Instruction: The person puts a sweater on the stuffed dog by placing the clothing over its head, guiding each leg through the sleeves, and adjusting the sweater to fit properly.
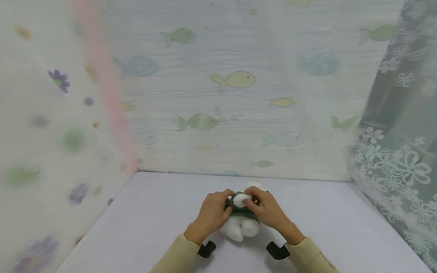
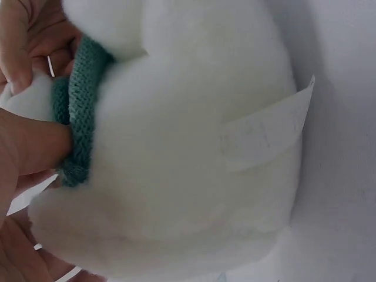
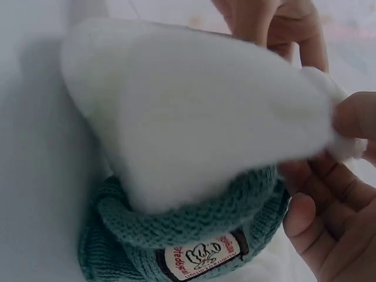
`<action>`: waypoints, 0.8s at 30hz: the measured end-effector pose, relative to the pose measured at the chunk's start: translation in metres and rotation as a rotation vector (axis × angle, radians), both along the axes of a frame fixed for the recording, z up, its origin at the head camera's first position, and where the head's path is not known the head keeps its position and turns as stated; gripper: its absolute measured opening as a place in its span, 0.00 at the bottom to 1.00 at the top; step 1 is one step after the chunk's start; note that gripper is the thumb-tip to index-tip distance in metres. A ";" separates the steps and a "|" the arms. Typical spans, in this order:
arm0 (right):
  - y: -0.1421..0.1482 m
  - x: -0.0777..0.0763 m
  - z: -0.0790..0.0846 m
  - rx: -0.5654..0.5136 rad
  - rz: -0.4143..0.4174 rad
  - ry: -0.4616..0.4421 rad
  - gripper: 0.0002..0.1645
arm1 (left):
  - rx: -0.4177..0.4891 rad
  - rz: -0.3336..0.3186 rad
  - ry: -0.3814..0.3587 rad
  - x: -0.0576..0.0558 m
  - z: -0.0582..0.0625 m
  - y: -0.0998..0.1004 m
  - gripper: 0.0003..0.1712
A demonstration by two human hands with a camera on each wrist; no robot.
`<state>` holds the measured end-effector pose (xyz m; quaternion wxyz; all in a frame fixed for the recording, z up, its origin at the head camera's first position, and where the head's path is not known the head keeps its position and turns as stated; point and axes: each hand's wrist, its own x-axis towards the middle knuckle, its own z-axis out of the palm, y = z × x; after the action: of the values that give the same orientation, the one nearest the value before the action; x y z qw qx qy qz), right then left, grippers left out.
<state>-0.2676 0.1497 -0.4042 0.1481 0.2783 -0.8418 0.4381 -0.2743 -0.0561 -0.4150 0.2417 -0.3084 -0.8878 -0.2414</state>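
A white plush toy (image 1: pixel 236 229) wearing a green knitted sweater (image 2: pixel 86 97) lies on the table, its two rounded legs toward me. My left hand (image 1: pixel 214 209) grips the sweater's edge from the left, thumb against the knit. My right hand (image 1: pixel 268 209) pinches a small white stuffed limb (image 1: pixel 240 200) of the toy, which sticks out through a green knitted opening. The right wrist view shows a printed label patch (image 3: pixel 202 257) on the sweater and a rolled knit edge. Out of the toy's side sticks a white fabric tag (image 2: pixel 267 136). Both hands partly hide the sweater.
A white cloth covers the tabletop (image 1: pixel 160 212). Behind it hangs a curtain with printed fish (image 1: pixel 239 80); a flowered sheet (image 1: pixel 78 193) stands at the left and a lacy curtain (image 1: pixel 413 167) at the right. Black wrist mounts (image 1: pixel 206 249) sit under the sleeves.
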 end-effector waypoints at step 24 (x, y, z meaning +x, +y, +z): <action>-0.004 0.001 -0.007 0.002 0.112 0.086 0.26 | 0.197 -0.019 0.065 -0.007 0.001 -0.003 0.21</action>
<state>-0.2666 0.1460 -0.4109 0.1590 0.3436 -0.8182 0.4328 -0.2808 -0.0596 -0.4136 0.2974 -0.2992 -0.8486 -0.3193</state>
